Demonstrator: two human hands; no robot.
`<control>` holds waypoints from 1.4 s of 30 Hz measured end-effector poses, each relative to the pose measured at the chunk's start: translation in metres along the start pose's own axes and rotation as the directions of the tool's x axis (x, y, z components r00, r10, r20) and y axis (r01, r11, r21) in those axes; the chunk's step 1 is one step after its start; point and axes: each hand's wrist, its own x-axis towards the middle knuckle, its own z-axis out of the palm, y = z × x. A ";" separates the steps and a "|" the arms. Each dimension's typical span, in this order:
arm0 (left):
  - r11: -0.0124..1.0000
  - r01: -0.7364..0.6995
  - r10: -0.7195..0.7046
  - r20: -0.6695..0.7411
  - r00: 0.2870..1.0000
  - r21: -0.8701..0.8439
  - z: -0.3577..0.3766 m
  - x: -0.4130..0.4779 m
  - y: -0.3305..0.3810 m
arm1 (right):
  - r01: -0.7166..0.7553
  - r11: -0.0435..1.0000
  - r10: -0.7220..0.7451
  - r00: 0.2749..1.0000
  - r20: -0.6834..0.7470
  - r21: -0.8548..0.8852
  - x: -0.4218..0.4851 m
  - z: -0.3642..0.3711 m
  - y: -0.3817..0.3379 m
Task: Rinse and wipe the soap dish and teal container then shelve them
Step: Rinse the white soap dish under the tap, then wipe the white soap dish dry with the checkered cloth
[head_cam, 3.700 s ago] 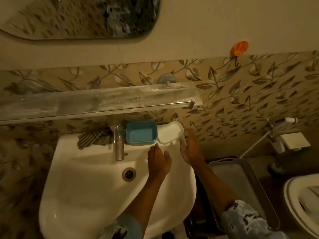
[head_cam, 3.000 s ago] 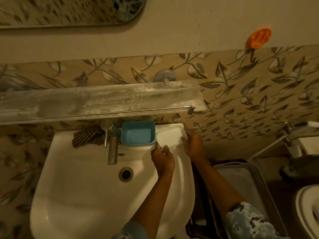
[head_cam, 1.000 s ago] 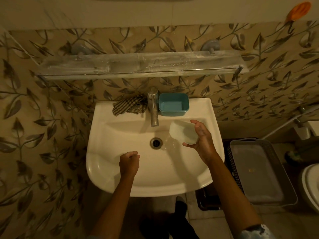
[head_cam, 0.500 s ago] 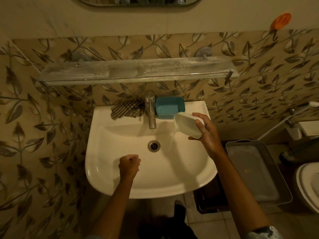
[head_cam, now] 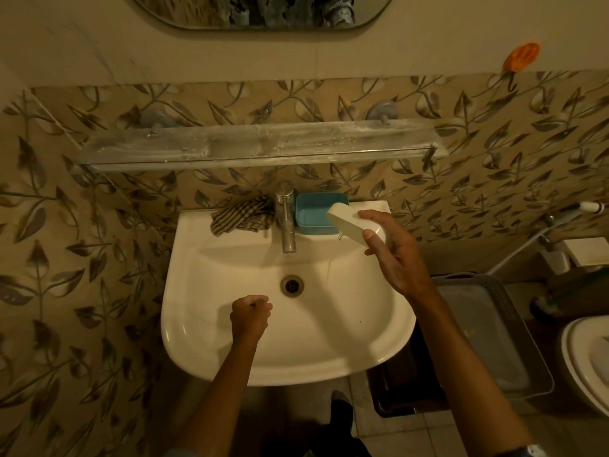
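Observation:
My right hand [head_cam: 393,255] grips the white soap dish [head_cam: 350,223], tipped upside down above the right rear of the white sink [head_cam: 211,344]. A drop hangs from the dish's lower edge. Behind the dish, the teal container [head_cam: 313,217] stands on the sink's back ledge, right of the metal tap [head_cam: 286,222]. My left hand [head_cam: 251,315] is a closed fist over the front of the basin, holding nothing. The glass shelf [head_cam: 257,145] on the wall above the sink is bare.
A striped cloth [head_cam: 242,217] lies on the ledge left of the tap. The drain [head_cam: 291,285] sits mid-basin. A grey plastic basket [head_cam: 494,334] stands on the floor to the right, a toilet [head_cam: 586,361] beyond it. A mirror [head_cam: 263,9] hangs above.
Both hands first went to the dish on the ledge. My right hand then lifted it over the basin, poured water out, and has now raised and turned it further over. My left hand made a fist.

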 end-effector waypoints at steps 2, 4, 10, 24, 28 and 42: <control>1.000 -0.003 0.003 0.001 1.000 -0.001 0.000 0.000 0.000 | 0.051 0.997 -0.050 0.999 0.007 -0.054 0.000 0.001 0.000; 1.000 0.001 -0.001 0.000 1.000 -0.004 -0.001 0.000 0.001 | 0.106 0.989 -0.106 0.994 0.007 -0.102 -0.003 0.004 0.006; 1.000 -0.017 0.017 -0.028 0.999 -0.008 -0.005 0.000 0.003 | -0.030 0.975 0.062 0.988 0.139 -0.221 -0.020 0.022 0.040; 0.999 -0.046 0.045 -0.044 0.998 -0.014 0.000 0.014 0.009 | 0.011 0.971 0.016 0.994 0.112 -0.237 -0.027 0.042 0.054; 0.999 -0.045 0.045 -0.062 0.997 0.000 0.006 0.018 0.016 | -0.040 0.973 0.067 0.991 0.112 -0.227 -0.024 0.045 0.062; 0.660 -0.472 0.586 -0.006 0.811 0.584 0.007 0.096 0.104 | -0.647 0.524 0.703 0.696 0.148 0.553 -0.030 0.042 0.093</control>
